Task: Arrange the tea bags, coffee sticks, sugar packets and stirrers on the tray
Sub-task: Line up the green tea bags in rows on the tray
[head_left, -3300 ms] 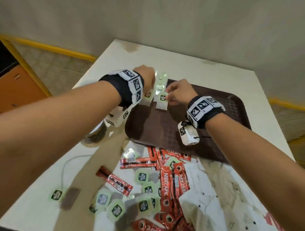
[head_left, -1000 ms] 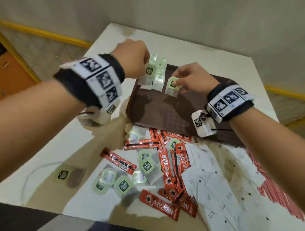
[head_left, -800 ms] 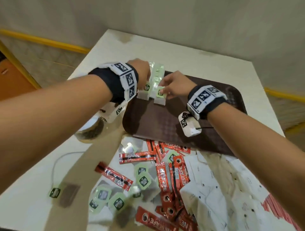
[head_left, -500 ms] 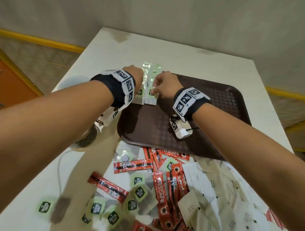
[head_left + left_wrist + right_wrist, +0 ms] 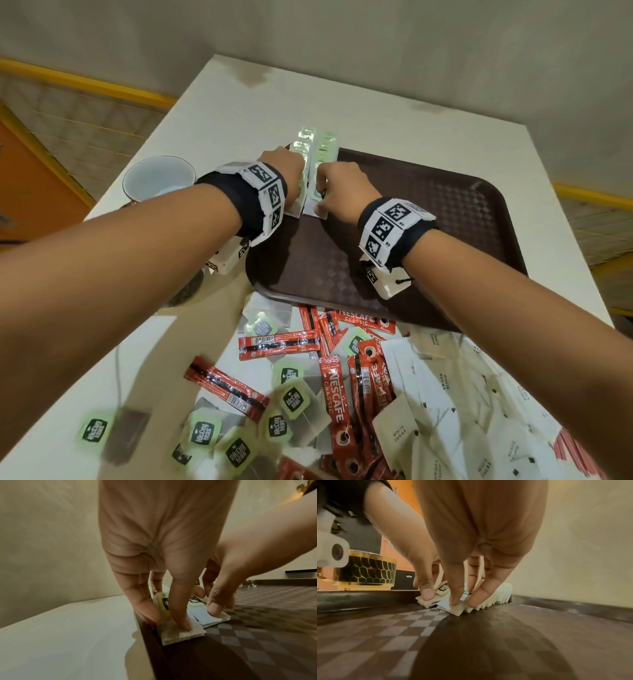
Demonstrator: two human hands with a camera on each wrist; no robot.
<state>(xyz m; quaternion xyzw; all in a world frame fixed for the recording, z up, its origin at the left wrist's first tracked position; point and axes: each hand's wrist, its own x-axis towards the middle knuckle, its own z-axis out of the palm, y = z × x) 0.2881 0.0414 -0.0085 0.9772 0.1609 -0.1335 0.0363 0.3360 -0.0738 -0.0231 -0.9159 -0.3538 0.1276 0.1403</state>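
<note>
At the 11 o'clock corner of the brown tray (image 5: 445,219), head view: two overlapping rows of tea bags (image 5: 323,150) run side by side toward 12 o'clock. The left hand (image 5: 284,171) rests on the left row, the right hand (image 5: 342,195) on the right row, both with fingers bent down onto the nearest bags. On the white table (image 5: 376,113) at 6 o'clock of the tray lie loose tea bags (image 5: 293,399), red Nescafe coffee sticks (image 5: 330,394) and white sugar packets (image 5: 442,383); red stirrers (image 5: 568,448) show at 4 o'clock. A cup (image 5: 157,178) stands at 9 o'clock.

Left wrist view: the left hand's fingertips (image 5: 182,626) press the front tea bag (image 5: 181,634) against the tray (image 5: 257,615) beside its left rim. The right hand's thumb (image 5: 215,609) presses the neighbouring bag (image 5: 209,619).

Right wrist view: the right hand (image 5: 462,599) pinches the front bag of its row (image 5: 455,607) between thumb and fingers, edge touching the tray floor (image 5: 471,642). The row (image 5: 498,596) fans back behind it. The left hand's thumb (image 5: 426,593) presses the adjacent stack (image 5: 426,602). A black-and-gold patterned cup (image 5: 366,569) stands beyond the rim at 9 o'clock.
</note>
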